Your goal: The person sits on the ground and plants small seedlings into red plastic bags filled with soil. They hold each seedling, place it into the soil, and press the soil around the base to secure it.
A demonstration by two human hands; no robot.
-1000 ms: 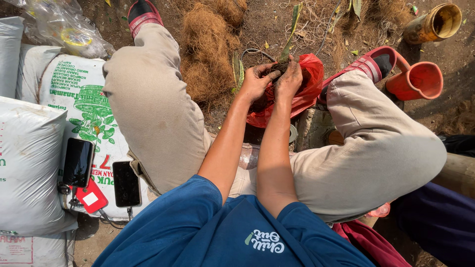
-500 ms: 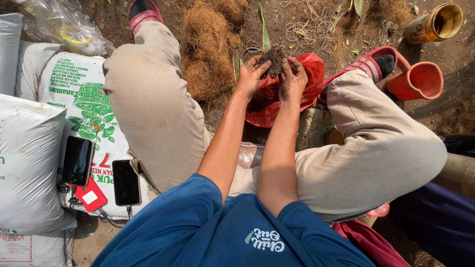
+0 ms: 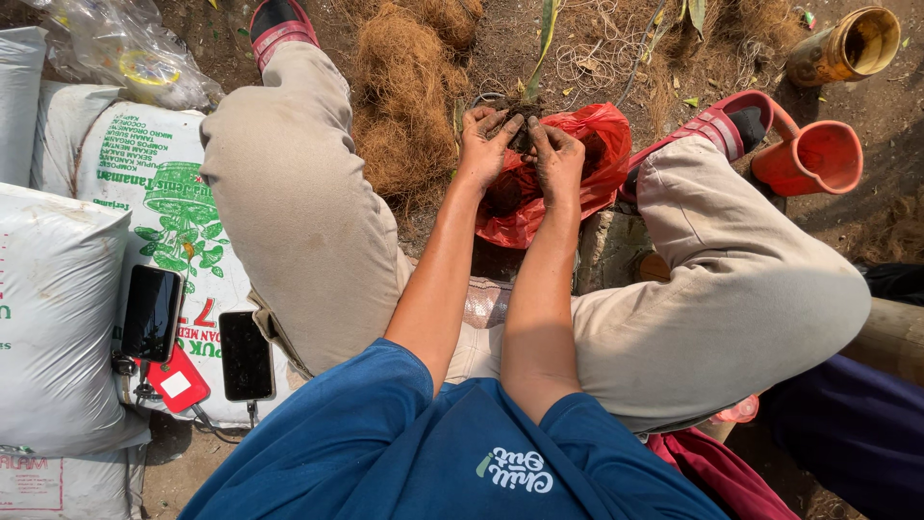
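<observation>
Both soil-smeared hands curl around a dark root clump [image 3: 521, 123] with a green leaf, the left hand [image 3: 486, 144] and right hand [image 3: 556, 159] pressing it between their fingers above the red plastic bag [image 3: 587, 164]. Since half a second ago the clump sits slightly lower. Two phones [image 3: 152, 313] lie on one printed sack [image 3: 144, 183]; one orange jug [image 3: 813, 154] stands right.

You have two phones [image 3: 152, 313] [image 3: 244, 354], three white sacks [image 3: 58, 318] [image 3: 159, 183] [image 3: 17, 101], one red bag [image 3: 587, 154], one orange jug [image 3: 813, 156], and two soiled hands [image 3: 486, 144] [image 3: 556, 159].
</observation>
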